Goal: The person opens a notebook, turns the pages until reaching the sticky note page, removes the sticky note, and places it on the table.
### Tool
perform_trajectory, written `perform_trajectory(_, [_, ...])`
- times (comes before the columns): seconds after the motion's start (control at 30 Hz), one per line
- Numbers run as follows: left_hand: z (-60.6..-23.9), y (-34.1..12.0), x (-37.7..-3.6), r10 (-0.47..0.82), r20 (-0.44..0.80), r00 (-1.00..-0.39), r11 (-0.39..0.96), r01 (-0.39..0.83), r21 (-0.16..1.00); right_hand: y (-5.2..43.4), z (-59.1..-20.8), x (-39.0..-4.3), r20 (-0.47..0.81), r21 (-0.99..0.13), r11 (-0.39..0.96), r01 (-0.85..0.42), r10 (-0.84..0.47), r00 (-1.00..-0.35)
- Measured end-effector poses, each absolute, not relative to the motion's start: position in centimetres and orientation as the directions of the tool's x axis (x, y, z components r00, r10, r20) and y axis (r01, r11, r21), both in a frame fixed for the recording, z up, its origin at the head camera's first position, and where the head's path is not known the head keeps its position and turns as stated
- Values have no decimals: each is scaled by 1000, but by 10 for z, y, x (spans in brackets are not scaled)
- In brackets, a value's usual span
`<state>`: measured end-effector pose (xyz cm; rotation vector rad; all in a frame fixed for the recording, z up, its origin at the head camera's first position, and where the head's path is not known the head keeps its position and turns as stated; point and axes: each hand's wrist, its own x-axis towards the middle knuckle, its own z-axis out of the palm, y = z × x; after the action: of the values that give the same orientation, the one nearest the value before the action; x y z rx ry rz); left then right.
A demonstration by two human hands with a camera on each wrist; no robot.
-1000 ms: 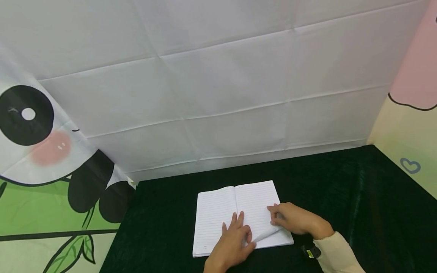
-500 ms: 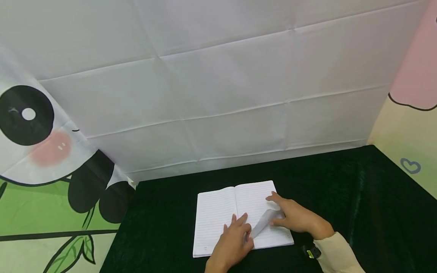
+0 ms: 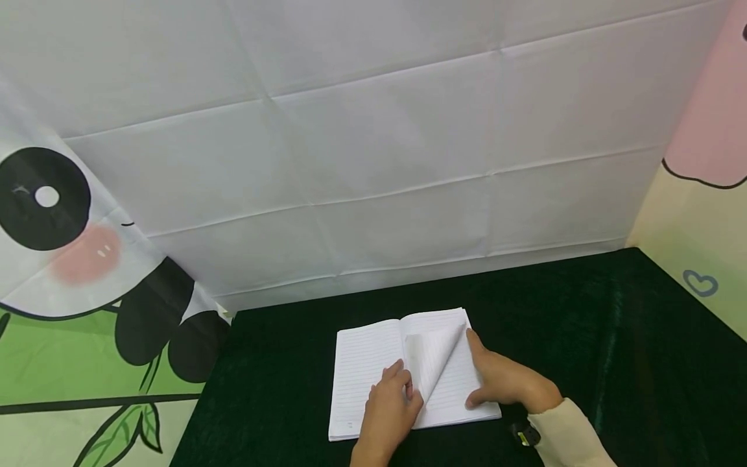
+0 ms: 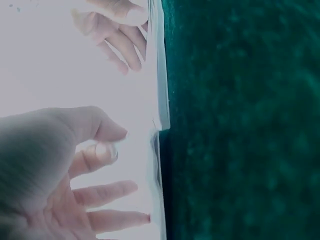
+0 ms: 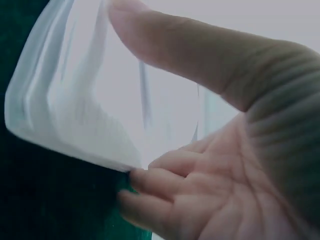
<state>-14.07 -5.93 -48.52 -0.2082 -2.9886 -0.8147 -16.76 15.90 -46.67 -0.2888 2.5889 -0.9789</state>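
A lined notebook (image 3: 364,376) lies spread on dark green cloth. One leaf of its right half, the page (image 3: 434,360), is lifted and curls diagonally toward the spine. At the page's lower corner, my left hand (image 3: 388,405) pinches the paper between thumb and bent index finger, the other fingers stretched over the notebook. In the left wrist view the thumb (image 4: 102,125) and index finger come close together over the overexposed paper. My right hand (image 3: 510,383) is at the notebook's right edge, thumb and index finger spread apart. In the right wrist view its fingers (image 5: 165,182) lie by the page edge.
Green cloth (image 3: 280,376) covers the table around the notebook. A white sheet (image 3: 397,162) hangs behind it. Printed cartoon panels stand at the left (image 3: 87,259) and right (image 3: 700,227). A dark wrist device (image 3: 525,434) sits below the right sleeve (image 3: 569,434).
The page has lifted from the right side and curled over toward the spine. My left hand has shifted slightly left with its corner; my right hand has released the paper and spread its fingers.
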Motion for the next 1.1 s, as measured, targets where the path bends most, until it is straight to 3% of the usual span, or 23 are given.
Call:
perform_trajectory(0.33, [-479,-78,-149,-128,103,-986,898,-71,434,147,-467,-165,-341,-618,775,-133,-417,-842])
perform_trajectory(0.53, [-474,-108,-155,-247,90,-965,895,-191,404,147,-464,-164,-353,-620,775,-125,-418,-837])
perform_trajectory(0.77, [-465,-144,-154,-259,-22,-966,873,-244,422,149,-467,-165,-363,-620,774,-124,-423,-830])
perform_trajectory(1.1, [-464,-166,-149,-131,-239,-962,895,-218,390,152,-466,-165,-360,-620,772,-142,-440,-823])
